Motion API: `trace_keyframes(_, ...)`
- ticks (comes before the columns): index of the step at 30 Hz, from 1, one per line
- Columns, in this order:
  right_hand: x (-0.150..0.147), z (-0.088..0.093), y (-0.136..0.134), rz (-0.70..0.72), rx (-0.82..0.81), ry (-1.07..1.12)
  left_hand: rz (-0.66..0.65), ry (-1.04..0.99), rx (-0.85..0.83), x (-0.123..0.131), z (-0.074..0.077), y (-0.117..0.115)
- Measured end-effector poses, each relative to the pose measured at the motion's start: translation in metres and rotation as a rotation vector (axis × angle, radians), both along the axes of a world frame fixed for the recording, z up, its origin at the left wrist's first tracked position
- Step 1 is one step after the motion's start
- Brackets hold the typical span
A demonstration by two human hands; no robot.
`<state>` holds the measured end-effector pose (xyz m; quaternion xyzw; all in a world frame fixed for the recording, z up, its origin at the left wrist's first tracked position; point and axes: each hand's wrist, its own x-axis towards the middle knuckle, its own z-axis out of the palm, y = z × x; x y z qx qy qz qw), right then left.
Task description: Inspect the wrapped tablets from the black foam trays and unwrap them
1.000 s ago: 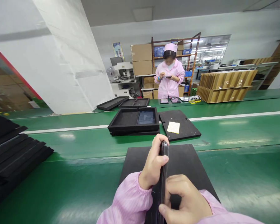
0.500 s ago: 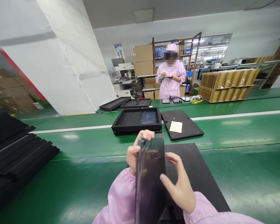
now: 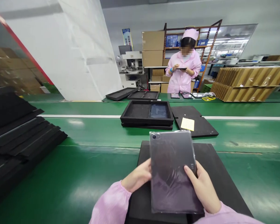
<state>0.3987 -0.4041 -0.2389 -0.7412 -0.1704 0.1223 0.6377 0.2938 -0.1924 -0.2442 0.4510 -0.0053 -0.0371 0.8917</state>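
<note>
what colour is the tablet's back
The back of the tablet looks dark grey, purplish lower down; head view shows it best.

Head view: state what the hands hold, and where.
A tablet: right hand grips its right edge, thumb on the back; left hand is against its left edge.

The person wears loose, light-pink sleeves reaching the wrists, the left sleeve (image 3: 110,202) and the right sleeve (image 3: 226,216) matching in colour. The left cuff (image 3: 126,188) is gathered into small puckers, and the right cuff (image 3: 215,209) bunches similarly. The left hand (image 3: 138,176) and right hand (image 3: 204,188) are bare.
</note>
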Motion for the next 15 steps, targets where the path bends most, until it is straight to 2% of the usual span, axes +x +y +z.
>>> trace_keyframes(2, 0.006, -0.005, 0.003, 0.026, 0.000, -0.024, 0.007, 0.029, 0.138, -0.004, -0.017, 0.002)
trace_keyframes(5, 0.011, -0.017, 0.004, 0.013, 0.008, -0.036, 0.088, 0.046, 0.229, -0.007, -0.027, -0.002)
trace_keyframes(10, 0.011, -0.033, -0.012, -0.144, -0.083, -0.134, 0.138, -0.044, 0.249, -0.011, -0.032, -0.005)
trace_keyframes(13, 0.007, -0.032, -0.020, -0.260, -0.178, -0.209, 0.120, -0.072, 0.214, -0.012, -0.040, -0.006)
trace_keyframes(15, 0.002, -0.027, -0.020, -0.283, -0.230, -0.306, 0.114, -0.090, 0.198, -0.011, -0.047, -0.006)
